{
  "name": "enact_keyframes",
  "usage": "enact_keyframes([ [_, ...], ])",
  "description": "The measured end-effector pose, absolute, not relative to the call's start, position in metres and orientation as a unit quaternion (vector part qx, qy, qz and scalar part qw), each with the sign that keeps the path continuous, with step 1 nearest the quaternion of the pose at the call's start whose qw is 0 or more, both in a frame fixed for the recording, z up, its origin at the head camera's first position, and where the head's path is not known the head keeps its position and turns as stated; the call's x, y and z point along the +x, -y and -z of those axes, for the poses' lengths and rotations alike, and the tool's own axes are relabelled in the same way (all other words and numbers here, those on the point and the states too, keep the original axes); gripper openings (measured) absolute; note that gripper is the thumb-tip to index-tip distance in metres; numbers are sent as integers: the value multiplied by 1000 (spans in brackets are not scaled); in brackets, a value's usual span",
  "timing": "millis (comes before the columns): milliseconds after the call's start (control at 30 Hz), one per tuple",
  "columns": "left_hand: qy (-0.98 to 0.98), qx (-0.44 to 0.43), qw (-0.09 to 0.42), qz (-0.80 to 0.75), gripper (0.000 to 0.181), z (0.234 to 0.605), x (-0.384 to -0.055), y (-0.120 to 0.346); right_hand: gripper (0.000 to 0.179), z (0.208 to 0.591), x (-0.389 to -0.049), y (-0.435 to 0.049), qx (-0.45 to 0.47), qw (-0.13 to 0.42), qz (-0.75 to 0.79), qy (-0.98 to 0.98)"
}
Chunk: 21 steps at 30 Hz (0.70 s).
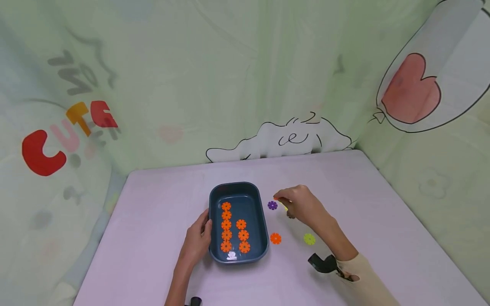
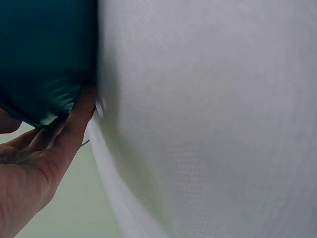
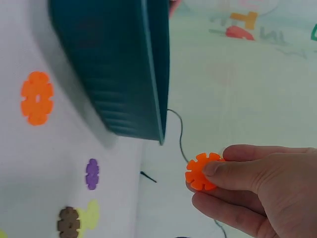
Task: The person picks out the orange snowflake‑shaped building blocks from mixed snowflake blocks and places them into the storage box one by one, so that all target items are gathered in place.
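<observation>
My left hand grips the left side of a dark blue rectangular tray. In the left wrist view the fingers lie against the tray's outer wall. Inside the tray, several orange notched plastic discs form two columns, the left one longer. My right hand is raised to the right of the tray and pinches an orange notched disc between thumb and fingers. Near it on the table lie a purple disc and a brown disc touching a yellow one.
Another orange disc lies just right of the tray, with a yellow-green disc farther right. A pale cloth covers the table. Printed curtains stand behind and at both sides. A black wrist device sits by the right sleeve.
</observation>
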<state>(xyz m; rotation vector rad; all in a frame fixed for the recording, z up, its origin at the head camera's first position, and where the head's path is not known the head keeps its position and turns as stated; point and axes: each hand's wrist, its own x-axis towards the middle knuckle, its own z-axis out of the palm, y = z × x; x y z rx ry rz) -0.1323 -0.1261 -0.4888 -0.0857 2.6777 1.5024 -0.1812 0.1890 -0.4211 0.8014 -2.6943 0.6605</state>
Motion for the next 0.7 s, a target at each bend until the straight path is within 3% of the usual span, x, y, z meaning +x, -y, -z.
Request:
enact_keyframes([
  [700, -871, -32, 35, -490, 52, 490, -134, 126, 18, 375, -185, -150, 293, 151, -249, 911],
])
